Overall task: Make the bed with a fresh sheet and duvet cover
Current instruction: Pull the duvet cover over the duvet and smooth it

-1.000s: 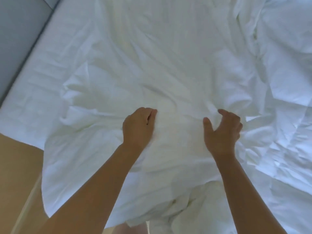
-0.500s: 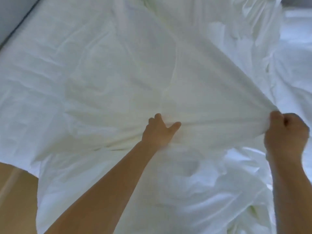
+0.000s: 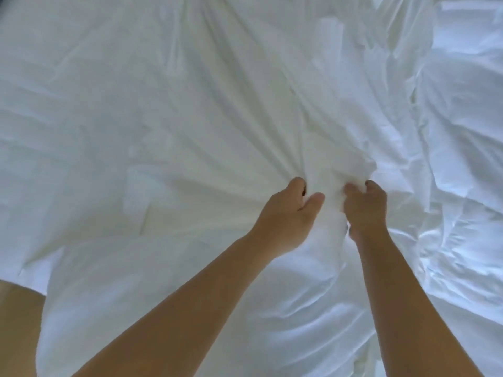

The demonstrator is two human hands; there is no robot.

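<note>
1. White cloth (image 3: 163, 118) fills the view and runs past the frame edges; whether it is the sheet or the duvet cover cannot be told.
2. Crumpled bedding (image 3: 462, 186) lies at the right, cut off.
3. Left hand (image 3: 288, 213) grips a gathered fold of the cloth, fingertips buried.
4. Right hand (image 3: 364, 210), just beside it, grips the same fold.

Left hand (image 3: 285, 213), right hand (image 3: 366, 210): two; bedding (image 3: 190, 118) layers uncountable

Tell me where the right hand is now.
Head view, just right of centre: the right hand grips a bunch of white bedding, with the left hand close beside it on the same bunch.
</note>
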